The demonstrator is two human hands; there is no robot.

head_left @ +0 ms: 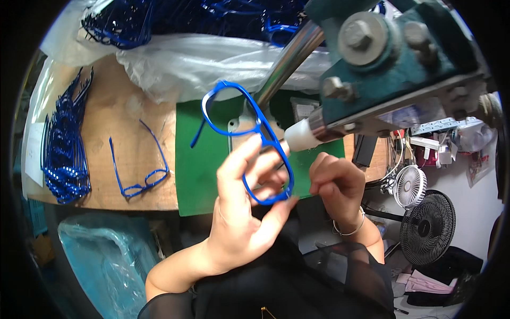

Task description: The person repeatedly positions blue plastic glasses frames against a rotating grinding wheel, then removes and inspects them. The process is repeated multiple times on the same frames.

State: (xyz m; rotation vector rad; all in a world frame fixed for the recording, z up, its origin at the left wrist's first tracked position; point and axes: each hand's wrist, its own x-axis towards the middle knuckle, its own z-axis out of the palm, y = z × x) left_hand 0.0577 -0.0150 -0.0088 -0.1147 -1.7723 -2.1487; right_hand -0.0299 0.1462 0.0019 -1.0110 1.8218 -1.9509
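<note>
The left grip (239, 210) is closed on a pair of blue glasses (258, 125), its fingers at the bridge and the thumb at the near end. The long axis of the glasses runs aslant: one rim lies beyond the fingertips, far and to the left, while the other comes back toward the thumb, near and to the right. A side arm sticks out at the far end, its tip pointing left and back toward the person.

Right of the glasses, the right grip (337, 183) is curled, thumb close to the fingers; I cannot tell whether it pinches anything. Just beyond the left fingertips is the white tip (300, 135) of a green machine (393, 80); contact with the glasses is unclear. Under both grips lies a green mat (194, 170) on the bench (114, 101). Left of the left grip lie more glasses (143, 186), arms pointing away from the person, and farther left a blue stack (66, 154).
</note>
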